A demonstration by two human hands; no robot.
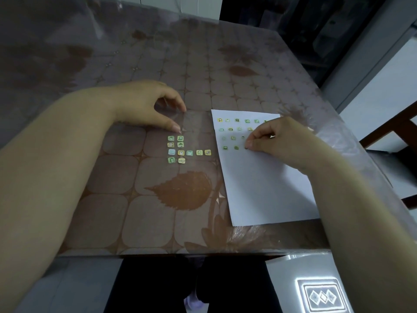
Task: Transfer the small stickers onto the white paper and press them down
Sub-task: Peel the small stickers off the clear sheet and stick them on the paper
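Several small green and yellow stickers (180, 149) sit on a clear backing sheet (191, 123) at the table's middle. My left hand (149, 105) rests on the sheet's far edge, thumb and fingertips pressing it down. To the right lies the white paper (266, 188), with several stickers (230, 129) in rows on its upper part. My right hand (275, 138) is over those rows, fingers curled, thumb and fingertips pinched on a small dark sticker (246, 147) touching the paper at the end of the lowest row.
A brown leaf-patterned tablecloth under clear plastic covers the table (158, 211). The table's near edge runs just below the paper. A wooden chair (397, 132) stands off the right side. My dark-clothed legs (191, 285) show below the table.
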